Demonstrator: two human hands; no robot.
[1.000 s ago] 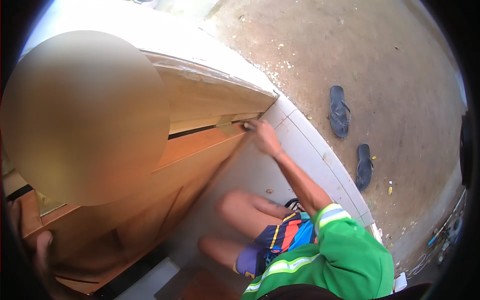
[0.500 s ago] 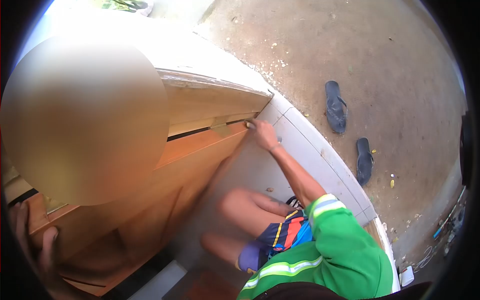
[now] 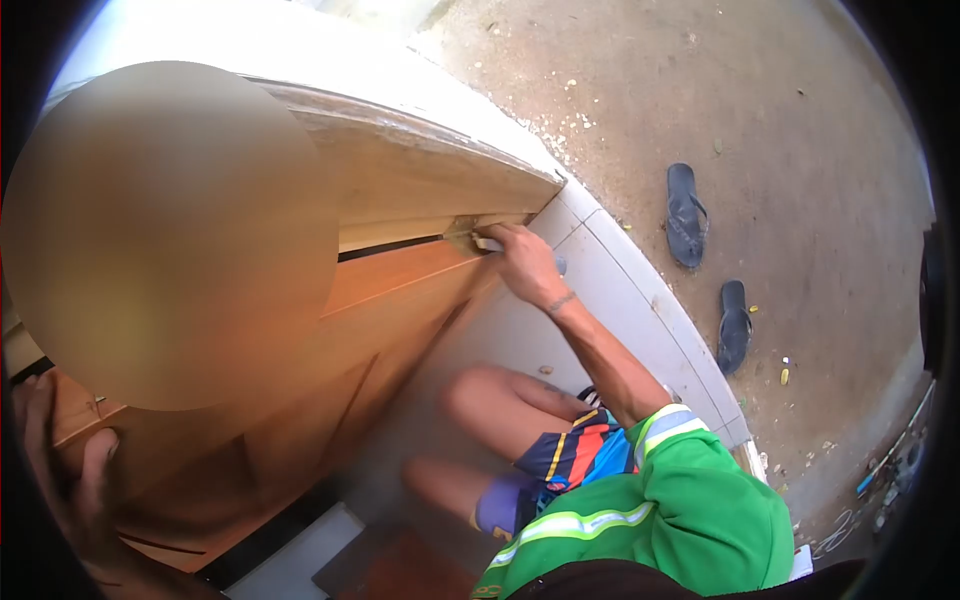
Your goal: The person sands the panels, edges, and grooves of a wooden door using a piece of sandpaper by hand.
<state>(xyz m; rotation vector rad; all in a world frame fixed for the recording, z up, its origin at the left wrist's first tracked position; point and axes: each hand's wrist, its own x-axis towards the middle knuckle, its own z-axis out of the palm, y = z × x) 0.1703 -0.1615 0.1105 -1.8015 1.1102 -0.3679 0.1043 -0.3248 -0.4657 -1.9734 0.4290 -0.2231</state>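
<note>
An orange-brown wooden door (image 3: 400, 290) fills the left and middle of the view, beside a pale wooden frame (image 3: 430, 160) with a dark gap between them. At that gap sits a brassy metal plate that looks like a hinge (image 3: 462, 232). My right hand (image 3: 525, 262) is closed at the door's edge beside the plate, its fingers pinching a small pale thing (image 3: 487, 243) too small to name. My left hand (image 3: 70, 455) grips the door edge at the far left, thumb on the near face, fingers partly in shadow. A blurred circle hides the door's upper left part.
My bent legs (image 3: 510, 400) rest on the grey tiled floor (image 3: 600, 260). Beyond the tile edge, two dark flip-flops (image 3: 685, 215) lie on brown ground with scattered chips. A cable (image 3: 840, 530) and clutter lie at the lower right.
My right hand has shifted along the door edge, from right of the metal plate to against it. The view has moved slightly. My left hand stays on the door.
</note>
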